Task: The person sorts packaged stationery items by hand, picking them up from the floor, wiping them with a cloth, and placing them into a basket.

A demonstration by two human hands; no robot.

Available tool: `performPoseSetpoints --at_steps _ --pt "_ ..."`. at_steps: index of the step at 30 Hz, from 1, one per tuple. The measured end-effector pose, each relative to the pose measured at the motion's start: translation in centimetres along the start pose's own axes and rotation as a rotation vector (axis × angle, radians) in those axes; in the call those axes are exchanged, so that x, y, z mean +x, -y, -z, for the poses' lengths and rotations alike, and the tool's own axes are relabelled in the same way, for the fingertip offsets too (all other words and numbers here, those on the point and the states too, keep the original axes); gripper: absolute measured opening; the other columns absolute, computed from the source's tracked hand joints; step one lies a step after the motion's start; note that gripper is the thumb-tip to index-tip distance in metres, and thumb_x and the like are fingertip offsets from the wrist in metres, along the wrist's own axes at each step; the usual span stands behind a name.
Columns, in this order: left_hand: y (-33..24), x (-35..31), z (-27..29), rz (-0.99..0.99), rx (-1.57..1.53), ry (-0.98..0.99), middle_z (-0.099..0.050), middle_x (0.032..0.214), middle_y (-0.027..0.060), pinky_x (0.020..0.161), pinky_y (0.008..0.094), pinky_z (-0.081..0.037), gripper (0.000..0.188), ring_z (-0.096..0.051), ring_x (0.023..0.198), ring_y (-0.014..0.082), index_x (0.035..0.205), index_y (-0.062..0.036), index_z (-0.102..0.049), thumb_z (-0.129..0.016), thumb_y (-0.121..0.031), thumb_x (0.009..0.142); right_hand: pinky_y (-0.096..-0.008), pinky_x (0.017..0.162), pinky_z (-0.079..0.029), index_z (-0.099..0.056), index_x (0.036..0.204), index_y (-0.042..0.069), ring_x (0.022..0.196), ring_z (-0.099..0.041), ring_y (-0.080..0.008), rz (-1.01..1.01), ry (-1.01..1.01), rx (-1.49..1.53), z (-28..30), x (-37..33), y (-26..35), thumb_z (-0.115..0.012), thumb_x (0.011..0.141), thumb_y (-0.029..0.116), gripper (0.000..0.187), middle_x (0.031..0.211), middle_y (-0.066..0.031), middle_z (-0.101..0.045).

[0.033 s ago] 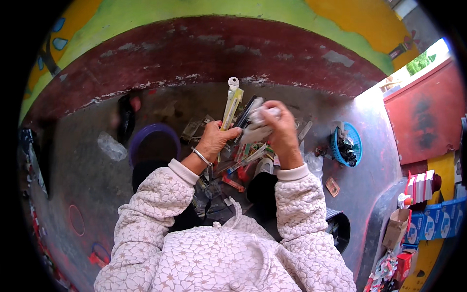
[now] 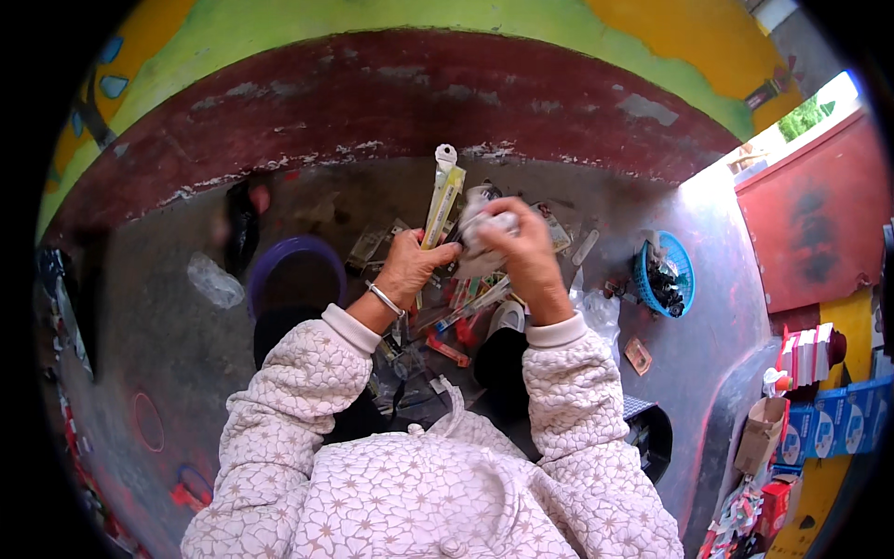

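To the right of the purple basin [image 2: 296,244], the left hand [image 2: 410,267] pinches a slim yellow package [image 2: 447,200]; farther right of the basin, the right hand [image 2: 529,244] is closed on a crumpled white cloth [image 2: 480,247], partly blurred. Well right of the basin stands 1 blue basket [image 2: 689,278]; just left, a clear plastic bag [image 2: 216,281].

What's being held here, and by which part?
The left grip holds a slim yellow packet by its lower end; the right grip clutches a bunched whitish cloth, exact spot blurred.
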State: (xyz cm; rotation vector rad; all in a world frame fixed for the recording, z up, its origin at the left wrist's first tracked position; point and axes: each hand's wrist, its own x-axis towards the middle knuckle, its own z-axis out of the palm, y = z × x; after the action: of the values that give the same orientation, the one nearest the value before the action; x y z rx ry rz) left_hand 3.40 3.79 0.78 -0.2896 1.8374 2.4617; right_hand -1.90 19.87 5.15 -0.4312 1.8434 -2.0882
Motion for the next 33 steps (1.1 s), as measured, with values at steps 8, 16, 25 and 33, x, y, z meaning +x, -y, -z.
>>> performPoseSetpoints --at_steps 8,16,25,33 --pt "-1.1 -0.5 0.0 -0.13 0.28 0.035 -0.058 0.064 0.0014 0.052 0.0223 -0.043 0.013 -0.053 0.057 0.0074 0.082 0.0017 -0.061 -0.062 -0.009 0.074 -0.0345 0.066 -0.046 -0.057 0.083 0.003 0.076 -0.056 -0.0318 0.632 -0.049 -1.11 -0.2 1.6 -0.4 -0.055 0.073 -0.001 0.011 0.085 -0.0136 -0.054" --pt "0.4 -0.9 0.8 -0.112 0.338 0.152 -0.058 0.069 -0.0021 0.057 0.024 -0.044 0.017 -0.052 0.064 0.0057 0.082 -0.0008 -0.062 -0.06 -0.013 0.07 -0.0393 0.061 -0.046 -0.058 0.079 0.009 0.073 -0.056 -0.0313 0.542 0.185 -0.984 -2.4 -1.4 0.8 -0.058 0.067 0.006 0.012 0.078 -0.0097 -0.054" --pt "1.3 -1.4 0.3 -0.076 0.441 0.155 -0.051 0.065 -0.0035 0.053 0.0234 -0.038 0.02 -0.044 0.06 0.0055 0.081 0.0 -0.059 -0.063 -0.019 0.074 -0.0394 0.06 -0.044 -0.056 0.072 0.006 0.071 -0.056 -0.0305 0.606 0.114 -1.052 -0.2 -1.8 -0.1 -0.059 0.064 0.0 0.01 0.073 -0.01 -0.054" --pt "0.2 -1.0 0.1 -0.131 0.084 0.237 -0.053 0.066 -0.0012 0.056 0.0265 -0.041 0.023 -0.048 0.06 0.0069 0.079 -0.0026 -0.059 -0.067 -0.023 0.071 -0.0413 0.066 -0.045 -0.058 0.079 0.007 0.077 -0.057 -0.0322 0.32 -0.338 -1.41 5.0 0.9 -0.5 -0.052 0.069 -0.001 0.014 0.082 -0.0108 -0.058"
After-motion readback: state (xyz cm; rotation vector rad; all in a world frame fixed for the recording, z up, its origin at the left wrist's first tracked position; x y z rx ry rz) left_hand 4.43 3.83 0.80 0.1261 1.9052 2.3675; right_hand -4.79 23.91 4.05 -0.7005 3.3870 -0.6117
